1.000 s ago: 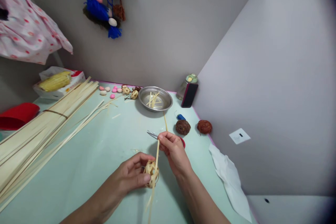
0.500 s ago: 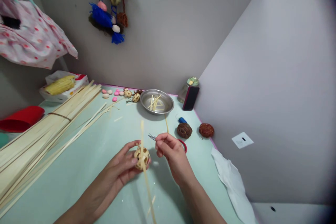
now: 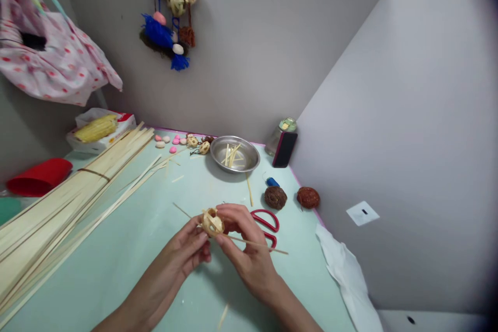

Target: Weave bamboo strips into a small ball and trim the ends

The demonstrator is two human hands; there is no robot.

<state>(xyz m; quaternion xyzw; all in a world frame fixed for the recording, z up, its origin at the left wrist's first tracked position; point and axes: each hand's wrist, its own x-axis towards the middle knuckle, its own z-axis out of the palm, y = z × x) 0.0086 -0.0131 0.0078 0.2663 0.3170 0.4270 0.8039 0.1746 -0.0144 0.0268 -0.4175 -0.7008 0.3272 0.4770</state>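
A small ball woven from pale strips (image 3: pixel 212 222) is held between both hands above the table's middle. My left hand (image 3: pixel 184 251) grips its left side with thumb and fingers. My right hand (image 3: pixel 245 244) pinches its right side, the forefinger over the top and the thumb below. A long thin strip (image 3: pixel 260 244) runs through the ball, one end out to the left, the other passing the right thumb. Red-handled scissors (image 3: pixel 272 221) lie behind my right hand, their blades mostly hidden by it.
A metal bowl (image 3: pixel 235 154) with cut strips stands at the back. Bundled strips (image 3: pixel 70 202) fill the left. Brown yarn (image 3: pixel 275 197), reddish yarn (image 3: pixel 308 197), blue thread (image 3: pixel 272 182) and a phone (image 3: pixel 285 149) are at the right. Woven balls (image 3: pixel 176 3) hang on the wall.
The ball has turned, and its strip now lies crosswise rather than up and down. My right hand has moved left onto the ball; its fingers no longer hold the metal tip. The scissors' handles show more.
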